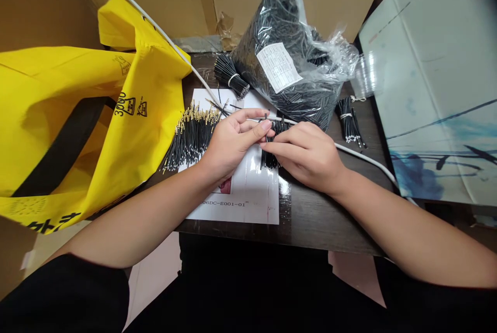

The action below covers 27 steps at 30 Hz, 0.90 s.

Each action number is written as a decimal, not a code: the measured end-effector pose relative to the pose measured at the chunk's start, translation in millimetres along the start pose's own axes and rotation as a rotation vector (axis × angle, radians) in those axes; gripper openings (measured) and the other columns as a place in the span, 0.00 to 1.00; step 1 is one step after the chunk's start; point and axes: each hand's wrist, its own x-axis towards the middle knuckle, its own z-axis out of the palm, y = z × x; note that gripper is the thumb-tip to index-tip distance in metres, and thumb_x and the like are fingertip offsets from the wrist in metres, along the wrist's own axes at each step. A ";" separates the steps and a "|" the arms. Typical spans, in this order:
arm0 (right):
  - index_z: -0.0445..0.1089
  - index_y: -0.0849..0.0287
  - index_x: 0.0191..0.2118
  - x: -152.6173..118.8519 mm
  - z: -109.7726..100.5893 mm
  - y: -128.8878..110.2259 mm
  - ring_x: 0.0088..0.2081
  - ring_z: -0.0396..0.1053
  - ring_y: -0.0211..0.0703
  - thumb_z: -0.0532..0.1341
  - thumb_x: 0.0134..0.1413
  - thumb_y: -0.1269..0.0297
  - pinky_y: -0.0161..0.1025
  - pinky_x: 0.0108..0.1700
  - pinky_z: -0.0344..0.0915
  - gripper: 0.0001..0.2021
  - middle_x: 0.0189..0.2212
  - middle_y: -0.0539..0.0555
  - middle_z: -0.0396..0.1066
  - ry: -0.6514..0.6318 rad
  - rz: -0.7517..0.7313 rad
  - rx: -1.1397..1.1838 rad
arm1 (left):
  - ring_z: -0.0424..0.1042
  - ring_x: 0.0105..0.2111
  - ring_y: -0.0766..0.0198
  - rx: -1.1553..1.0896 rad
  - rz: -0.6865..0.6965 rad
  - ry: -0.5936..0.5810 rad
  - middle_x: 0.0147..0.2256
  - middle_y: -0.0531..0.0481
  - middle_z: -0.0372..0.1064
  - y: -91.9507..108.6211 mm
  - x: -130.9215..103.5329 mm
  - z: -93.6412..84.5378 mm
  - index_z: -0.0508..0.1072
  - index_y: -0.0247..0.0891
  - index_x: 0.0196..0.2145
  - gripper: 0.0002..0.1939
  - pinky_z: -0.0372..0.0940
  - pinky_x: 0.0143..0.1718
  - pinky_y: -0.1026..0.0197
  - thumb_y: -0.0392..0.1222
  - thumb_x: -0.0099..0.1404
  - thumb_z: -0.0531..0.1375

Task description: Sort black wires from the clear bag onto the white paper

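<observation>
Between the thumb and fingers of my left hand (235, 139) is a thin, short black wire (266, 116), its upper end standing above the thumb. My right hand (310, 154) is closed too, its fingertips pinched together at the wire's lower part; the exact contact is partly hidden. Behind and beneath the fingertips lies a small pile of short black wires (268, 160), partly covered by my hands. Left of my left hand spreads a larger pile of black wires with gold tips (194, 133). Both piles rest on a printed white sheet (256, 208).
A clear plastic bag (252, 38) full of black wires stands behind my hands. Banded wire bundles lie at its left (232, 75) and right (349, 121). A white cable (365, 157) crosses the dark table (322, 219). A yellow bag (155, 95) is left, a pale painted panel (435, 89) right.
</observation>
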 end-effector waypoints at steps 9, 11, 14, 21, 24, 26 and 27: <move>0.73 0.51 0.49 1.9 -0.6 -1.0 0.38 0.71 0.41 0.62 0.63 0.68 0.42 0.40 0.65 0.11 0.38 0.51 0.78 -0.072 -0.120 -0.015 | 0.77 0.28 0.65 0.250 0.143 0.054 0.31 0.50 0.78 3.1 -3.2 2.9 0.60 0.42 0.62 0.31 0.71 0.33 0.62 0.49 0.66 0.66; 0.73 0.52 0.51 1.6 -1.7 -1.8 0.38 0.71 0.42 0.62 0.62 0.69 0.42 0.40 0.66 0.13 0.38 0.51 0.78 -0.074 -0.123 0.012 | 0.77 0.28 0.65 0.284 0.161 0.062 0.31 0.50 0.77 2.7 -2.8 2.6 0.59 0.43 0.62 0.31 0.71 0.32 0.61 0.50 0.67 0.66; 0.73 0.54 0.52 1.6 -4.0 -1.7 0.37 0.72 0.41 0.60 0.60 0.73 0.43 0.41 0.69 0.16 0.38 0.53 0.78 -0.012 -0.054 0.064 | 0.74 0.24 0.66 0.298 0.168 0.056 0.29 0.52 0.76 1.7 -3.8 2.5 0.57 0.45 0.64 0.34 0.70 0.29 0.61 0.51 0.66 0.66; 0.76 0.55 0.46 4.5 -8.0 0.4 0.36 0.75 0.42 0.58 0.58 0.76 0.42 0.41 0.73 0.15 0.36 0.54 0.77 0.172 0.115 0.137 | 0.70 0.22 0.66 0.409 0.212 0.005 0.24 0.57 0.72 1.6 -12.6 6.4 0.60 0.46 0.63 0.32 0.65 0.27 0.62 0.43 0.64 0.66; 0.76 0.56 0.45 4.6 -7.9 0.4 0.36 0.75 0.42 0.59 0.58 0.76 0.42 0.41 0.73 0.13 0.35 0.54 0.77 0.188 0.137 0.143 | 0.65 0.21 0.68 0.519 0.250 0.036 0.23 0.58 0.71 0.8 -9.8 7.3 0.66 0.44 0.55 0.23 0.60 0.26 0.62 0.43 0.64 0.66; 0.76 0.57 0.45 4.5 -7.7 0.4 0.36 0.74 0.42 0.59 0.58 0.76 0.43 0.41 0.73 0.13 0.35 0.54 0.77 0.188 0.137 0.144 | 0.62 0.20 0.69 0.570 0.264 0.057 0.23 0.59 0.71 -0.5 -5.8 8.3 0.67 0.43 0.51 0.19 0.57 0.26 0.62 0.43 0.65 0.66; 0.76 0.57 0.45 4.4 -7.7 0.4 0.36 0.74 0.42 0.59 0.58 0.76 0.43 0.41 0.73 0.13 0.35 0.54 0.77 0.188 0.138 0.144 | 0.61 0.19 0.69 0.584 0.271 0.070 0.23 0.60 0.70 -1.0 -3.8 9.1 0.67 0.43 0.49 0.17 0.56 0.26 0.62 0.44 0.65 0.65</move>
